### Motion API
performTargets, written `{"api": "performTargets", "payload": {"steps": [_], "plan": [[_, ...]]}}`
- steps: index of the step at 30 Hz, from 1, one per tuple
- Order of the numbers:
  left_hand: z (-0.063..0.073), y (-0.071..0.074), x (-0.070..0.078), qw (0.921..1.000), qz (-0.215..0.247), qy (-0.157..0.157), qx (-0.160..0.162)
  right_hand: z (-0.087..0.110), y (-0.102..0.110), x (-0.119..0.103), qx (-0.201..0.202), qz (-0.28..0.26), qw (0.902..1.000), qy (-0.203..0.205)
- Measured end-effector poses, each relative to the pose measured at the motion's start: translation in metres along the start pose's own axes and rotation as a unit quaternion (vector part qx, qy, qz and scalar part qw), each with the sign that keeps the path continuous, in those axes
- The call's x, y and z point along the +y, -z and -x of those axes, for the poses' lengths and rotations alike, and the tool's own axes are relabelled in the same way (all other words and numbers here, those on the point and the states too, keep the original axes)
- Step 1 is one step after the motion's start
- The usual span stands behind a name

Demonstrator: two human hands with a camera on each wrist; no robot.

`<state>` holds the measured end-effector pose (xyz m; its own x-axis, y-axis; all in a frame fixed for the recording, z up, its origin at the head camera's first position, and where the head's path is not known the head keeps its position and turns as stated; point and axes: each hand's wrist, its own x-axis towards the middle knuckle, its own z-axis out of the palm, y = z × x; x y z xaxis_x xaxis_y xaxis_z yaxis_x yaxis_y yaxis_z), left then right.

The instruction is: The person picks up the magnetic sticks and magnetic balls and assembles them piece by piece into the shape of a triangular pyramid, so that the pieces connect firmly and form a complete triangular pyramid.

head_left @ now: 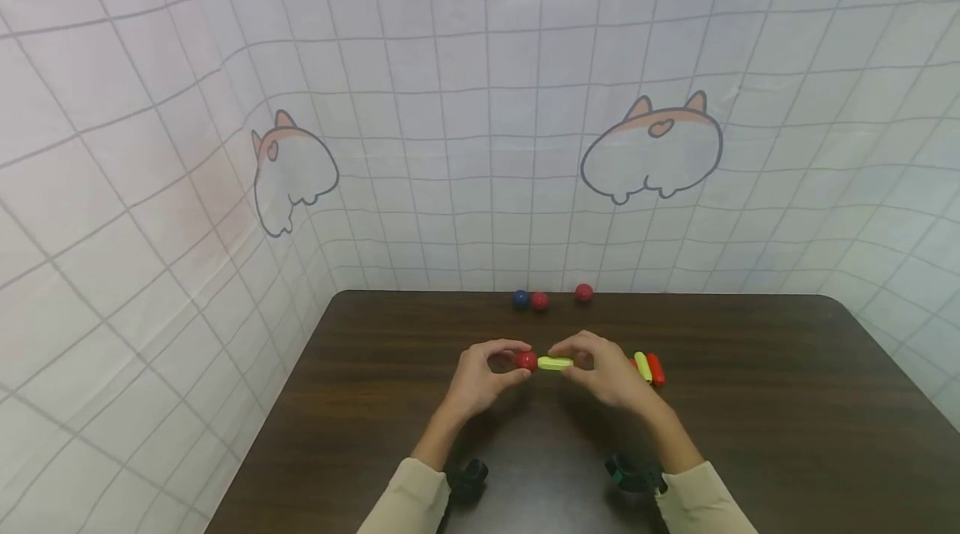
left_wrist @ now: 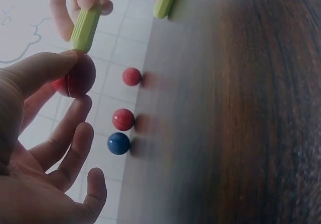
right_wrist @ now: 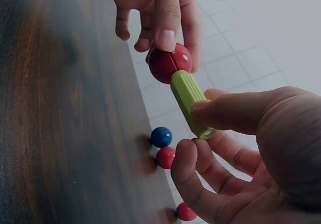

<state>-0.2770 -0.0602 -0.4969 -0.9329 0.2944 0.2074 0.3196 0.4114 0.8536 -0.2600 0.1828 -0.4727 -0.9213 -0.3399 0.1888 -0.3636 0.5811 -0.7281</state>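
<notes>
My left hand (head_left: 478,376) pinches a glossy red ball (left_wrist: 83,74) between thumb and fingers; a seam line runs round the ball. Opposite it, my right hand (head_left: 603,367) pinches a ribbed yellow-green stick (right_wrist: 189,101) with a hollow end facing the palm. The stick's other end meets the red ball in both wrist views. Ball and stick are lined up in front of me, over the middle of the dark table. The remaining fingers of both hands are loosely bent around nothing.
At the table's (head_left: 360,434) far edge sit a blue ball (head_left: 521,298), a red ball (head_left: 539,301) close beside it and another red ball (head_left: 583,292) further right. Beyond my right hand lie a yellow-green stick (head_left: 642,366) and a red stick (head_left: 656,369). A gridded white curtain (head_left: 450,142) hangs behind.
</notes>
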Motion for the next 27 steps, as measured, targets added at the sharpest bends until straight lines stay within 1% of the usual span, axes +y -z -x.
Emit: {"api": "performTargets", "payload": {"steps": [4, 7, 9, 13, 16, 19, 23, 27], "plan": [[-0.001, -0.001, -0.002, 0.9999, -0.01, 0.001, -0.004, 0.0, -0.001, 0.002, -0.007, -0.004, 0.9998, -0.019], [-0.001, -0.001, -0.004, 0.9998, -0.017, -0.001, -0.011, -0.001, -0.002, 0.004, -0.007, -0.004, 0.9997, -0.021], [-0.002, -0.002, -0.005, 0.9995, -0.019, -0.004, -0.024, -0.001, -0.002, 0.006, -0.008, -0.003, 0.9998, -0.02], [-0.001, -0.003, -0.007, 0.9983, -0.02, 0.003, -0.054, 0.0, -0.004, 0.008, -0.009, -0.005, 0.9997, -0.02], [0.0, -0.003, -0.008, 0.9975, -0.022, 0.003, -0.067, 0.0, -0.005, 0.009, -0.007, -0.005, 0.9997, -0.021], [0.0, -0.003, -0.008, 0.9972, -0.026, 0.001, -0.071, 0.0, -0.006, 0.008, -0.004, -0.005, 0.9998, -0.02], [0.0, -0.003, -0.008, 0.9969, -0.035, 0.007, -0.07, 0.0, -0.009, 0.007, -0.005, -0.009, 0.9998, -0.017], [0.001, -0.001, -0.007, 0.997, -0.049, 0.008, -0.06, 0.0, -0.01, 0.009, -0.005, -0.016, 0.9996, -0.021]]}}
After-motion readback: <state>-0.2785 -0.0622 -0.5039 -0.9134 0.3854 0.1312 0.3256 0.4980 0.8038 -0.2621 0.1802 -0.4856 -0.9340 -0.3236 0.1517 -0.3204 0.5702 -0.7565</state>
